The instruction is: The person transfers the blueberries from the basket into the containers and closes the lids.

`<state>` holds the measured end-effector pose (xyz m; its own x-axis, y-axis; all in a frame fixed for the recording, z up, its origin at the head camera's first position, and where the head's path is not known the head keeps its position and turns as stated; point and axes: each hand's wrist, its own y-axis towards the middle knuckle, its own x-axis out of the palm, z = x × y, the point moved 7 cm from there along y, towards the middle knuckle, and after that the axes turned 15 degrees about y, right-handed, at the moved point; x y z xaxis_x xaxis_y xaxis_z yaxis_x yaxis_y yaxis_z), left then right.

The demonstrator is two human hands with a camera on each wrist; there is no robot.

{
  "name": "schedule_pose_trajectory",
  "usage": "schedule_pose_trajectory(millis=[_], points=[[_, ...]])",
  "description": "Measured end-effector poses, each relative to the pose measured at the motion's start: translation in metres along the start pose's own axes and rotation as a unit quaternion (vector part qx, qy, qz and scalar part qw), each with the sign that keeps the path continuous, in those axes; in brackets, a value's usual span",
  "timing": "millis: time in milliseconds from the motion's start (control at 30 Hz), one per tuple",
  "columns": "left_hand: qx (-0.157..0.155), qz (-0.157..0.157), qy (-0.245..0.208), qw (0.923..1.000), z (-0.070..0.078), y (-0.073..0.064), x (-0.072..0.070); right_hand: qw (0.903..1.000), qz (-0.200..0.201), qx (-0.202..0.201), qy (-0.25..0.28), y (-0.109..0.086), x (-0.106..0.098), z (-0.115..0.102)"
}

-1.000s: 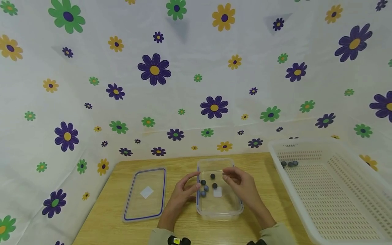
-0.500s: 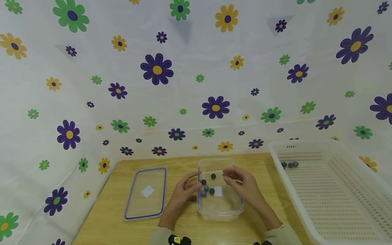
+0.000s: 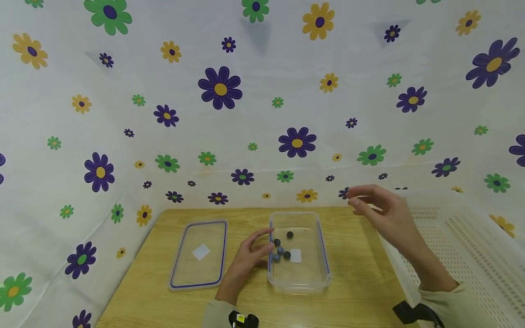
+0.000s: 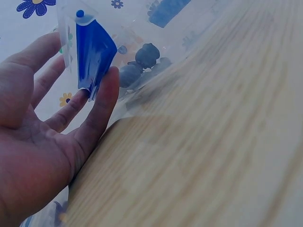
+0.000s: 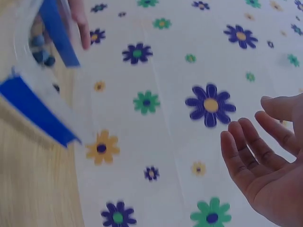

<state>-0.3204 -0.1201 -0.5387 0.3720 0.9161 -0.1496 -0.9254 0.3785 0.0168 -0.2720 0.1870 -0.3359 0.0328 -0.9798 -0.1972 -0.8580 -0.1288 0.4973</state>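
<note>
Right hand (image 3: 383, 212) has left the clear container (image 3: 298, 275): half a second ago we saw it hovering over the tub, now it's up in the air beside the near corner of the white basket (image 3: 471, 237), fingers (image 5: 246, 156) spread and relaxed, nothing in them as far as we can see. Left hand (image 3: 250, 257) stayed put at the container's left wall, fingers (image 4: 102, 109) loosely extended and resting against the blue clip (image 4: 94, 49), not wrapped around it.

We count about five dark blueberries (image 3: 281, 249) inside the container, bunched toward its left side, one a bit apart further back. Container sits on the desk (image 3: 361, 282), mid-right; its lid (image 3: 198, 255) lies flat just to the left, apart from it. Basket interior behind the right hand is hidden, so we can't tell what is in that corner.

Risks as we judge them: the left hand only leans on the wall, so a nudge could slide the tub across the smooth wood and set the berries rolling. The right hand hangs low over the basket rim; dropping in carelessly could clip the rim or shove the basket. Berries are small and round, so a pinch could easily slip or squash one, and a dropped one could roll off the desk.
</note>
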Motion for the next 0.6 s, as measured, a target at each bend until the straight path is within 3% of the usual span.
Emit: schedule_pose_trajectory(millis=[167, 400, 600], points=[[-0.001, 0.002, 0.004, 1.0, 0.0, -0.001, -0.001, 0.9992, 0.02, 0.002, -0.034, 0.009, -0.042, 0.01], [-0.008, -0.004, 0.0, 1.0, 0.0, -0.002, 0.0, 0.9938, 0.053, 0.048, -0.085, 0.008, -0.089, 0.045], [-0.004, 0.0, 0.001, 1.0, 0.002, 0.001, 0.0, 0.9866, 0.046, 0.098, -0.122, 0.004, -0.119, 0.083]])
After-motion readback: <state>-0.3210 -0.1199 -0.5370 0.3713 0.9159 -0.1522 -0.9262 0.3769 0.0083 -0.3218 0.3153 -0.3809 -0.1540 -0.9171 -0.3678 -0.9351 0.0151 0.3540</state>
